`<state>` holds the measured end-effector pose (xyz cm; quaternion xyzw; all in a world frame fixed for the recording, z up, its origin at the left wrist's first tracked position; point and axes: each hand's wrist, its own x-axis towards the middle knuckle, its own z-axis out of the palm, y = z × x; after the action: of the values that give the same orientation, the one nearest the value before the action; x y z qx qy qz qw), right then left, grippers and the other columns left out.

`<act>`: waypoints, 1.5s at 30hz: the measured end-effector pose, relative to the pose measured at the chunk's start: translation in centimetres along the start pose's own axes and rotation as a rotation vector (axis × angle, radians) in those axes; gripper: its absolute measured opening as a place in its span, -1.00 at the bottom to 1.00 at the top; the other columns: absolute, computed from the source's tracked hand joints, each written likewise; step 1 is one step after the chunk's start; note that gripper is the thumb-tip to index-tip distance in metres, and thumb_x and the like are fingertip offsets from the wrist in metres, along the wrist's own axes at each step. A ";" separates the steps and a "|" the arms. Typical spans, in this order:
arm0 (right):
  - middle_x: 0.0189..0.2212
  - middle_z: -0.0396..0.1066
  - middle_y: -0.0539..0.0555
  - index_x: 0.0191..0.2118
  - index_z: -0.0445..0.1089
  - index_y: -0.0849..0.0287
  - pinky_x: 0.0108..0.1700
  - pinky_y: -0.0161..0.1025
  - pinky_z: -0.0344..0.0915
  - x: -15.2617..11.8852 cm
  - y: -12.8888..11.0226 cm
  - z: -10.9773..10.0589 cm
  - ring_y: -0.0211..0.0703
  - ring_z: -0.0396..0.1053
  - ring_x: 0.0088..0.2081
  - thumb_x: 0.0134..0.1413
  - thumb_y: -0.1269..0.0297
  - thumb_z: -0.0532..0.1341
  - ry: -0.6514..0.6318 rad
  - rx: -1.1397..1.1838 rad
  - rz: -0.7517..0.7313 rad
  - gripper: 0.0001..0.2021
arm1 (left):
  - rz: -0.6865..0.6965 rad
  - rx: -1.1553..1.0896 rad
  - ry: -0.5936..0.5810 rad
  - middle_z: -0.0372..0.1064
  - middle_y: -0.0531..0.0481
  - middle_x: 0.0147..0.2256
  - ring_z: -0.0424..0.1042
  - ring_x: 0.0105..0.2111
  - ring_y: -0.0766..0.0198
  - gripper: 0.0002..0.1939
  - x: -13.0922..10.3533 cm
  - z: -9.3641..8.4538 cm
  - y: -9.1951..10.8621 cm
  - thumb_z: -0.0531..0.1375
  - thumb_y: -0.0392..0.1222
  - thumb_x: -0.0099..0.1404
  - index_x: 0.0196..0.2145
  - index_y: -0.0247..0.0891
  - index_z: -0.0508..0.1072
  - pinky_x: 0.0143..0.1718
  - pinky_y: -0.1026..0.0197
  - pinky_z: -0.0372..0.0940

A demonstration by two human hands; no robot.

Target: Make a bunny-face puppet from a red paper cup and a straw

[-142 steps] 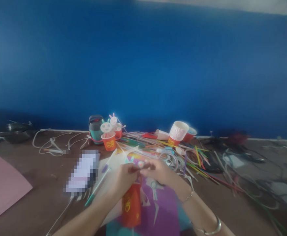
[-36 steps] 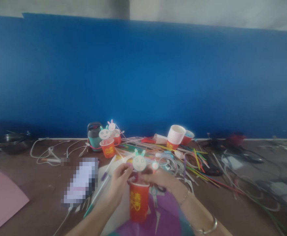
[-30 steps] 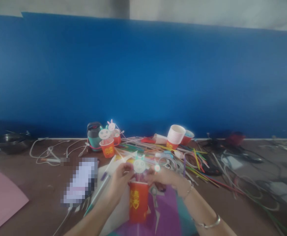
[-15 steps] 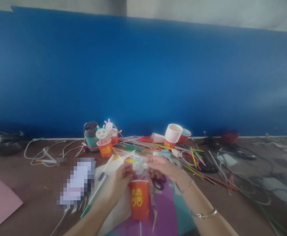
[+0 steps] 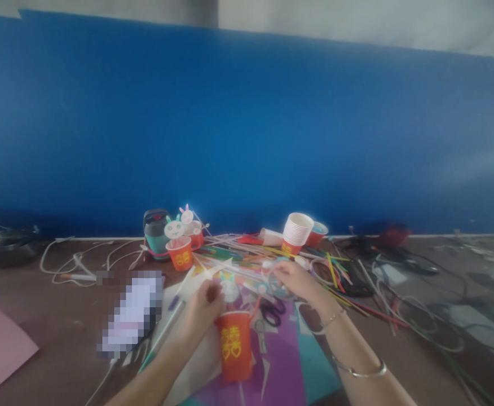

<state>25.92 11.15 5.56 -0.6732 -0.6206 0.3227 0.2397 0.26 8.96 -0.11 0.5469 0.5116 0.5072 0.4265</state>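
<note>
A red paper cup [image 5: 236, 347] with yellow characters stands upright on purple paper [image 5: 285, 361], low in the middle. A small white paper face with ears [image 5: 229, 288] rises at its rim. My left hand [image 5: 208, 301] is closed beside the paper face, its fingertips pressed together; what they hold, if anything, is hidden. Farther right, the fingers of my right hand [image 5: 291, 277] are bent together at a clear roll of tape [image 5: 277, 283]. Black-handled scissors [image 5: 272, 312] lie between the cup and my right hand.
Two cups with paper faces, the nearer one orange [image 5: 180, 254], stand at the back left beside a teal container [image 5: 157, 237]. A cup stack [image 5: 296, 231] stands behind many coloured sticks [image 5: 238, 254]. A phone [image 5: 132, 313] lies left, cables [image 5: 416, 316] right.
My right hand has moved right, away from the paper face, to the tape. My left hand, the red cup and the paper face have shifted slightly left.
</note>
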 end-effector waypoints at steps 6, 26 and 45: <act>-0.49 0.45 0.05 -0.46 0.43 0.20 -0.46 -0.33 0.17 0.2 0.3 -1.2 -0.24 0.35 -0.53 0.03 0.38 0.14 0.128 -0.158 0.009 -0.86 | -0.005 0.003 0.039 0.33 0.09 -0.54 0.34 -0.47 0.22 -0.83 0.3 -0.3 0.0 0.18 -0.26 -0.10 -0.45 -0.23 0.45 -0.41 0.21 0.24; -0.24 0.51 0.18 -0.32 0.51 0.19 -0.21 -0.26 0.25 -4.4 -4.6 7.7 -0.05 0.45 -0.19 0.04 0.36 0.19 -0.152 -0.456 -0.356 -0.86 | -0.016 0.064 0.244 0.37 0.01 -0.50 0.42 -0.50 0.16 -0.68 1.6 -2.5 -0.9 0.18 -0.08 0.03 -0.27 -0.31 0.44 -0.50 0.18 0.30; -0.64 0.30 -0.13 -0.33 0.35 0.19 -0.61 -0.40 -0.07 -2.1 -4.3 6.2 -0.41 0.12 -0.65 -0.26 0.25 0.38 -0.252 0.798 0.061 -0.70 | 0.982 0.707 -0.050 0.51 -0.02 -0.25 0.39 -0.18 0.14 -0.83 -2.4 -1.5 3.8 0.13 -0.32 0.31 -0.17 -0.16 0.46 -0.03 0.06 0.12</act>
<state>18.44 9.11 4.71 -0.5010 -0.4512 0.6246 0.3940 -0.60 6.05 3.54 0.8394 0.3269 0.4310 -0.0530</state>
